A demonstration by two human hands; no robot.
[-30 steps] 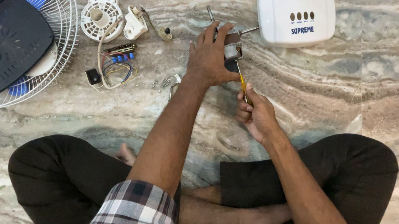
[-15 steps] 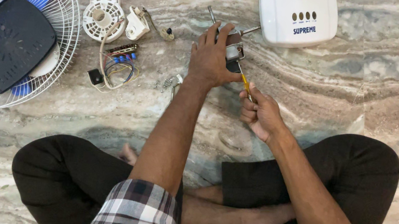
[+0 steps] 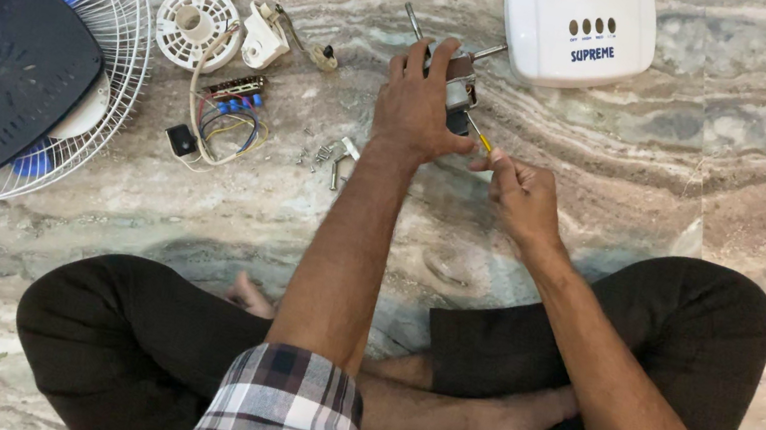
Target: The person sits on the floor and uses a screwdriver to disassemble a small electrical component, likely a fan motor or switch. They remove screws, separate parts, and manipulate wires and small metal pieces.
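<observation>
Head view: the motor (image 3: 458,83) is pinned to the floor (image 3: 730,196) by the left hand (image 3: 417,104), fingers spread over it for steadiness, while a screwdriver (image 3: 477,138) is pinched by the right hand (image 3: 522,195) against it.

One printed label is seen, on the white fan base (image 3: 579,22) at the upper right of the frame, near the top edge. The label is a short line of dark blue lettering set on the white plastic, close to the lower edge of the base and slightly tilted. Just above it a row of four small dark oval buttons is seen, each with a tiny line of print beneath, too small to be made out. No packages, signs or screens are seen anywhere else in the frame.
</observation>
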